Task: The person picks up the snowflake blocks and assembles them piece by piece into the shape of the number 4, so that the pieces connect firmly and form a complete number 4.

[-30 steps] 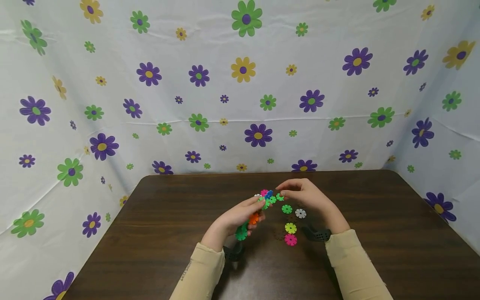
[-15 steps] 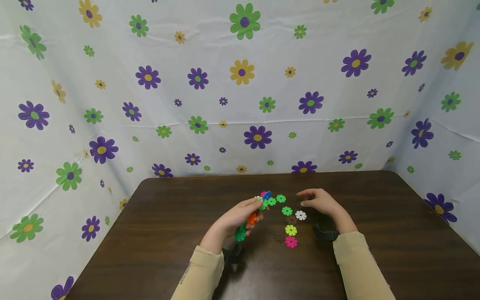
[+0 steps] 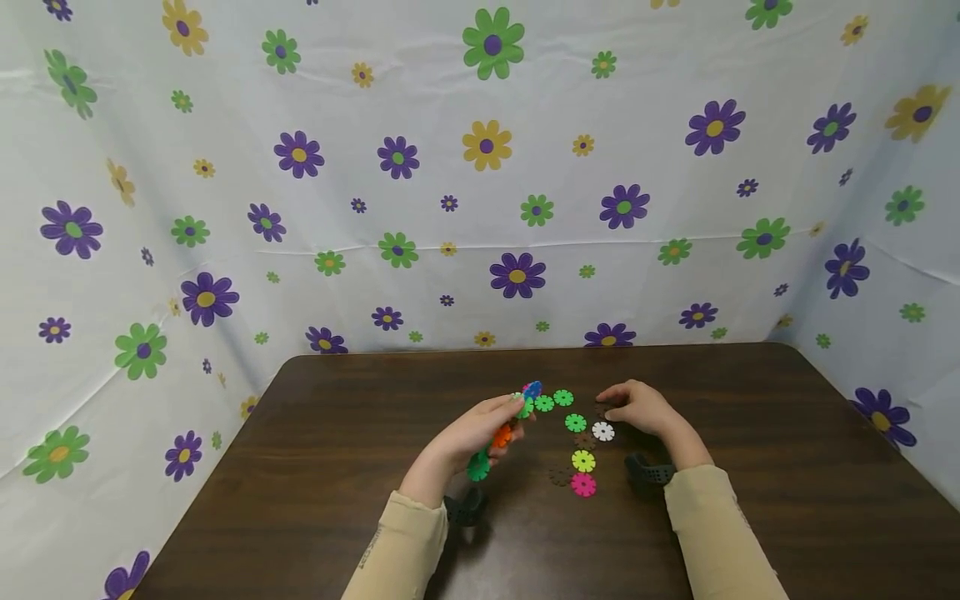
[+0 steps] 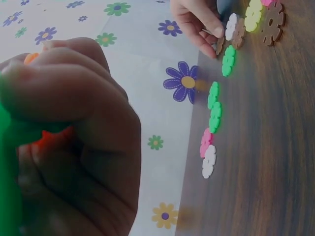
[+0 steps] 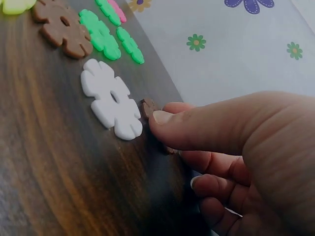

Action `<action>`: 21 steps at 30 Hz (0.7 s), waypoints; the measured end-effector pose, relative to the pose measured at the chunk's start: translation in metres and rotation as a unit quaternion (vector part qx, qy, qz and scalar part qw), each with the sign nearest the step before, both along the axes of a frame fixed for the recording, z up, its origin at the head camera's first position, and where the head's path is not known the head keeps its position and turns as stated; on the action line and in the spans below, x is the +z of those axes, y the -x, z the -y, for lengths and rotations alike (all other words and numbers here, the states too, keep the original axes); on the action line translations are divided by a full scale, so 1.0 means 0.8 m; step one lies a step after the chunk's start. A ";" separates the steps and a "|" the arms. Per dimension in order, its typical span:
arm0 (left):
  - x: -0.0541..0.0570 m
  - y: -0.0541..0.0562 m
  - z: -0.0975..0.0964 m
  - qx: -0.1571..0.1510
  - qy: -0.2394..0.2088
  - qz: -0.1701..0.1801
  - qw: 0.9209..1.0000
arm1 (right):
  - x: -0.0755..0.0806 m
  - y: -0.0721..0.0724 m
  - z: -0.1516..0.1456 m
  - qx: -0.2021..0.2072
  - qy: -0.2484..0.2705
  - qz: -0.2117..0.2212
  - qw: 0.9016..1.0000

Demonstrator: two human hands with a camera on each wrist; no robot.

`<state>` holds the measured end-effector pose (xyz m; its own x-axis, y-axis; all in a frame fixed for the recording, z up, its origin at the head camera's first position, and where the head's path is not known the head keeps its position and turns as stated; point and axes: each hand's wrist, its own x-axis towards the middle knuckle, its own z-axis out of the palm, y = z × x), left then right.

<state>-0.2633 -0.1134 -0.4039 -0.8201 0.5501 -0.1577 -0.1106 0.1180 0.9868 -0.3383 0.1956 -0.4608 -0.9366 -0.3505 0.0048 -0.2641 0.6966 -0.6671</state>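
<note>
**One brown disc [image 5: 148,109] pinched, ten others loose**

The right hand [image 3: 641,408] pinches it between thumb and finger, just beside one of two white discs [image 3: 603,431]. The left hand [image 3: 468,435] grips a cluster of green, orange and blue pieces [image 3: 502,436], their number partly hidden. Three green discs [image 3: 575,423], two pink discs [image 3: 583,485], two more brown discs [image 5: 74,43] and one yellow disc [image 3: 583,461] lie on the dark wood-grain table [image 3: 360,467]. White flower-print cloth [image 3: 420,92] surrounds it.

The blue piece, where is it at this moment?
In the head view, the blue piece is below and right of centre, just beyond the thumb tip of the left hand, with a green piece lying to its right.
</note>
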 end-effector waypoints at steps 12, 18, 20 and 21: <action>-0.006 0.000 0.003 0.007 0.002 0.003 1.000 | -0.007 0.003 0.002 -0.016 0.032 -0.016 0.999; -0.005 0.001 0.001 0.004 0.002 -0.001 1.000 | 0.017 -0.002 0.012 -0.045 0.082 -0.014 0.996; -0.005 0.002 0.000 0.001 0.003 -0.004 1.000 | 0.030 -0.005 0.016 -0.050 0.111 -0.012 0.992; -0.005 0.003 -0.001 0.000 0.004 -0.004 1.000 | 0.035 -0.007 0.019 -0.053 0.127 -0.012 0.990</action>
